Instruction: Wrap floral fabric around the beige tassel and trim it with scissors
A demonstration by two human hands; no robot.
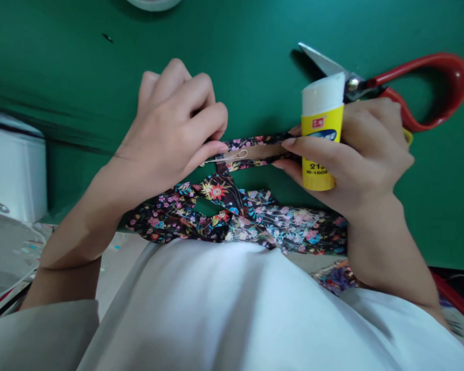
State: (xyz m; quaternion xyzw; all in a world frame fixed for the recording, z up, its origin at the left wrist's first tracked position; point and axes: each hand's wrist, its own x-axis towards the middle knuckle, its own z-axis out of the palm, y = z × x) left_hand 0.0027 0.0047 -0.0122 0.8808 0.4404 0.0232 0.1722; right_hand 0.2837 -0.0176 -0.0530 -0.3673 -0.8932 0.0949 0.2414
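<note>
A narrow strip of black floral fabric (268, 150), its edges folded in over a tan inner face, stretches between my two hands. My left hand (178, 118) is closed, thumb and forefinger pinching the strip's left end. A thin pale cord loop (237, 155) lies on the strip beside that thumb. With a yellow glue stick (320, 121) tucked upright behind the thumb, my right hand (365, 149) is closed and its fingertips also grip the strip's right end. More floral fabric (290, 221) lies bunched below, against my body.
Red-handled scissors (353, 85) lie partly opened just beyond my right hand on the green table (247, 62). A white box-like object (15, 170) stands at the left. The rim of a round whitish object (154, 4) shows at the top. A small dark bit (107, 37) lies at upper left.
</note>
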